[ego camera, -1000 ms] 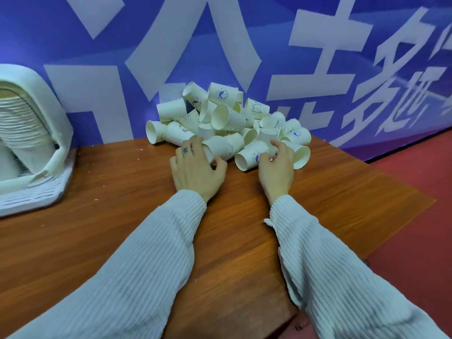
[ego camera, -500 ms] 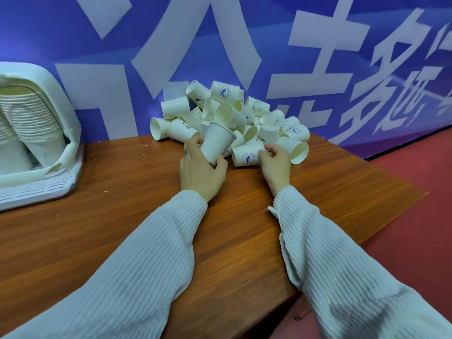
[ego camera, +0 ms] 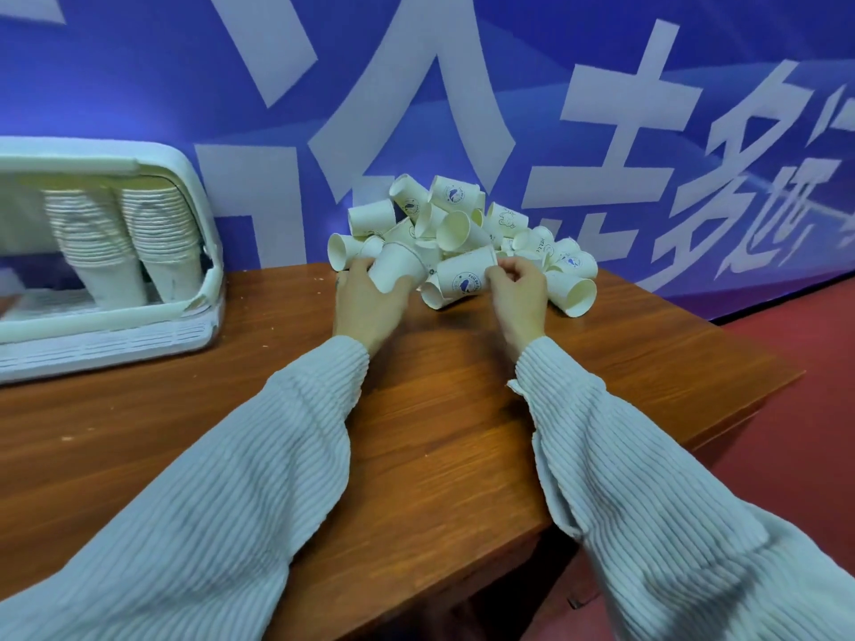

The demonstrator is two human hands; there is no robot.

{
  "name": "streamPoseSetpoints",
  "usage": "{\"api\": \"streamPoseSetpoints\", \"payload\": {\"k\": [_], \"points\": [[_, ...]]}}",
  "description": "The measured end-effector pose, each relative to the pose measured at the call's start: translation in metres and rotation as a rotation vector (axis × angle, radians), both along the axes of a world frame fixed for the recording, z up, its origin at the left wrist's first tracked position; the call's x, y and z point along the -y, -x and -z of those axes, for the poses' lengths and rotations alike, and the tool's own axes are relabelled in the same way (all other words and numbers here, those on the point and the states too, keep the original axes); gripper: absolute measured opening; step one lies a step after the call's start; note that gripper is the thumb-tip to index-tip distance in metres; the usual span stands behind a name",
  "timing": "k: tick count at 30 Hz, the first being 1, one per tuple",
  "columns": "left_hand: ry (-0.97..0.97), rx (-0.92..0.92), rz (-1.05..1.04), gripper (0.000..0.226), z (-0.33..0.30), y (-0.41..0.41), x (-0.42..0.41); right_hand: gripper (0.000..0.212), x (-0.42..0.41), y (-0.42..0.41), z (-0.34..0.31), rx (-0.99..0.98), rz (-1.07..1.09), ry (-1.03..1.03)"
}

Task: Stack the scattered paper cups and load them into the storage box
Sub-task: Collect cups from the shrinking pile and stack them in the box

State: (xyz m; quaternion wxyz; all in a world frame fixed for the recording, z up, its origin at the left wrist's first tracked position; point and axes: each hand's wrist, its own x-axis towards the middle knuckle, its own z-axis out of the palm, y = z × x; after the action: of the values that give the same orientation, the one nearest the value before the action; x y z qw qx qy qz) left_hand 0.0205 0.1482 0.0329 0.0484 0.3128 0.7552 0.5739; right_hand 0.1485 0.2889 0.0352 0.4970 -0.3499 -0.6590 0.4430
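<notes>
Left hand [ego camera: 370, 303] is wrapped around one plain paper cup [ego camera: 397, 270] and the right hand [ego camera: 518, 293] is pinching a printed cup [ego camera: 465, 276] by its rim, both right at the front edge of the cup pile [ego camera: 462, 229] heaped against the blue wall [ego camera: 139, 62]. The storage box [ego camera: 199, 210] sits well off to the left on the wooden table [ego camera: 439, 432], lying on its side with two stacks of cups [ego camera: 125, 238] already in it.

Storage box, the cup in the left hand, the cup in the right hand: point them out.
storage box [ego camera: 203, 215]: head view, right rim.
left-hand cup [ego camera: 395, 268]: head view, side wall.
right-hand cup [ego camera: 465, 277]: head view, printed side.
</notes>
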Motion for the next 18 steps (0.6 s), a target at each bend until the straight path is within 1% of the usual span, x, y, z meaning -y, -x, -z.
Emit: {"api": "streamPoseSetpoints", "payload": {"k": [3,5,7,9,10,14,16,18], "points": [[-0.059,-0.058,-0.024,0.059,-0.012,0.014,0.031,0.011,0.026,0.024,-0.017,-0.007,-0.086,-0.029],[-0.084,-0.088,-0.061,0.059,-0.022,0.024,0.055,0.013,0.045,0.043,-0.027,-0.021,-0.155,-0.081],[-0.083,-0.165,-0.166,0.062,-0.032,0.036,0.084,0.004,0.065,0.065,-0.034,-0.004,-0.227,-0.176],[-0.058,-0.248,-0.293,0.064,-0.041,0.052,0.113,0.011,0.086,0.09,-0.042,0.02,-0.311,-0.242],[-0.055,-0.259,-0.345,0.064,-0.044,0.062,0.129,0.013,0.099,0.104,-0.045,0.035,-0.36,-0.263],[-0.131,-0.145,-0.489,0.073,-0.049,0.092,0.181,0.012,0.147,0.156,-0.054,0.112,-0.502,-0.398],[-0.176,-0.102,-0.537,0.082,-0.046,0.104,0.206,0.014,0.17,0.179,-0.055,0.211,-0.517,-0.503],[-0.176,-0.088,-0.572,0.085,-0.041,0.117,0.226,0.015,0.187,0.199,-0.052,0.323,-0.536,-0.609]]}}
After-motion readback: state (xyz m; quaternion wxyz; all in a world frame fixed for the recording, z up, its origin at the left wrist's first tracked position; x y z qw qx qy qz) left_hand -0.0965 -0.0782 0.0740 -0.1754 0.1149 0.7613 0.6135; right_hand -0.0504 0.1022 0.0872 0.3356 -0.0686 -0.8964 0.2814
